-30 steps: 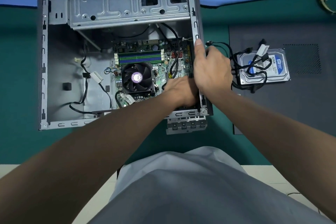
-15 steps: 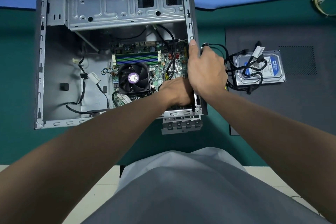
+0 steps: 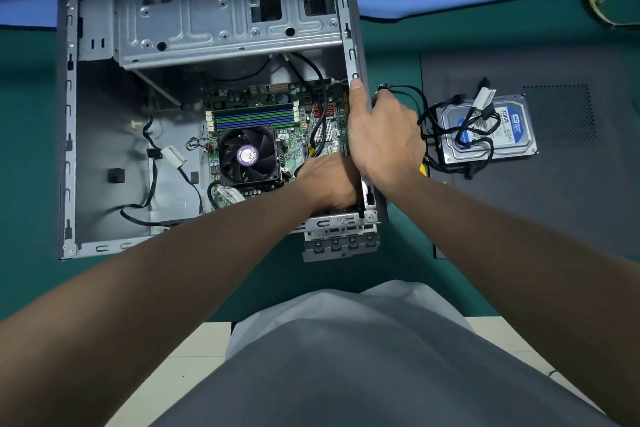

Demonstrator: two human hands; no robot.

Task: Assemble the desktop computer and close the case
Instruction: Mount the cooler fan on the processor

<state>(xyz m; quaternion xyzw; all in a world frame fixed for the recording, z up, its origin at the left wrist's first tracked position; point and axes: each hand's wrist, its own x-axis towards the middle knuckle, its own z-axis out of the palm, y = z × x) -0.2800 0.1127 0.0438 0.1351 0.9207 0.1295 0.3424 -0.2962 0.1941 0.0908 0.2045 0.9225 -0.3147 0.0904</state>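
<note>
The green table [image 3: 31,149] carries the open case [image 3: 69,114] and, beside it, the side panel [image 3: 554,211]. The case holds the motherboard [image 3: 294,146] and fan [image 3: 247,156], and the panel bears the hard drive [image 3: 512,128]. The right hand [image 3: 384,135] clasps the case's right wall; the left hand [image 3: 329,184] reaches inside, its fingers hidden.

"That case [image 3: 207,21], bare metal?"

"Sheet metal, yes. Dull silver-grey, stamped, unpainted inside. The side panel [image 3: 554,211] is dark and matt, with one finely perforated patch."

"And the drive [image 3: 516,135]?"

"Smooth bright metal shell with a glossy label. The cables [image 3: 479,121] across it are sheathed in black plastic with a slight shine."

"The fan [image 3: 247,156]?"

"Black plastic with a faint sheen, and a shiny sticker on the hub. The board [image 3: 301,111] looks green and lacquered."

"The tabletop [image 3: 31,149]?"

"Matt green covering. It may be cloth or felt, I can't tell which."
</note>
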